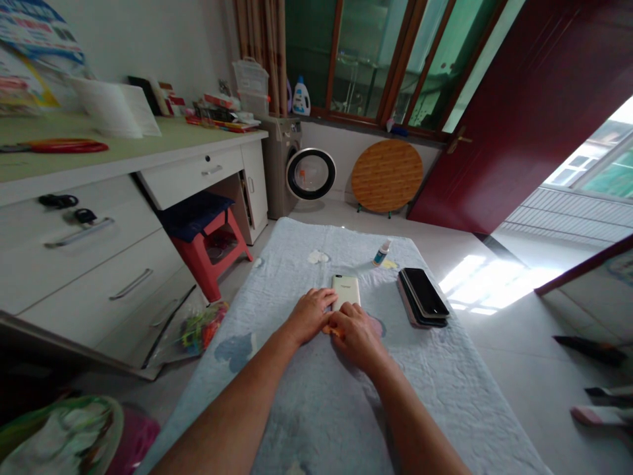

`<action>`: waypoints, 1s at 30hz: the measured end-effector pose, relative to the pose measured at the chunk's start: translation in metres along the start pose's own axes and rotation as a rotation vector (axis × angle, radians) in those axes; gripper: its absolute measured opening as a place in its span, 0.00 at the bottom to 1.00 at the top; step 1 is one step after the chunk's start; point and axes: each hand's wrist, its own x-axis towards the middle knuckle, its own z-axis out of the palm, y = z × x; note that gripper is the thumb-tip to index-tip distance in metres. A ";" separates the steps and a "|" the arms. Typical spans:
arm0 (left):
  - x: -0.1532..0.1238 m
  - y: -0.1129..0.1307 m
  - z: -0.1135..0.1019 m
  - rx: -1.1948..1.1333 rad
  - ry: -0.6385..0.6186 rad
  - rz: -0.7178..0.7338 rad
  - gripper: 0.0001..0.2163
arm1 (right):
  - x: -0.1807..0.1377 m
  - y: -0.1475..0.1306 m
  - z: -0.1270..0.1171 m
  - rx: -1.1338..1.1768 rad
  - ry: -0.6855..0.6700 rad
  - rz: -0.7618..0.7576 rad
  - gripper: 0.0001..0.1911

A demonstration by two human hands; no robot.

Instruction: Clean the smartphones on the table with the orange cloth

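A pale gold phone (345,289) lies back-up on a light blue cloth (297,396) that covers a low table. My left hand (310,315) rests against the phone's near left edge, fingers curled onto it. My right hand (353,332) is closed beside it at the phone's near end. Between the two hands a small orange thing (330,330) shows; which hand grips it I cannot make out. A stack of dark phones (422,297) lies to the right. A small spray bottle (381,253) lies beyond, with white pads (318,256) to its left.
A white desk with drawers (99,257) runs along the left, with a red stool (210,247) under it. A washing machine (297,171) and a round wooden tabletop (386,175) stand at the back wall. A dark red door (534,119) is open at the right. Bags (74,429) lie near left.
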 end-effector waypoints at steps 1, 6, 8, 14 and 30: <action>0.000 -0.001 0.000 0.004 -0.001 0.000 0.18 | -0.001 0.004 -0.003 0.006 -0.023 0.013 0.09; 0.001 -0.004 0.003 0.018 -0.006 -0.006 0.19 | -0.010 0.032 -0.020 0.099 -0.098 0.077 0.09; 0.002 -0.004 0.003 0.018 -0.006 -0.004 0.19 | -0.014 0.042 -0.026 0.149 -0.125 0.097 0.09; -0.002 0.000 -0.001 0.018 -0.014 0.003 0.22 | -0.019 0.054 -0.034 0.260 -0.134 0.120 0.10; -0.005 0.003 0.001 0.034 -0.017 0.013 0.38 | 0.001 0.054 -0.011 0.182 0.164 0.359 0.12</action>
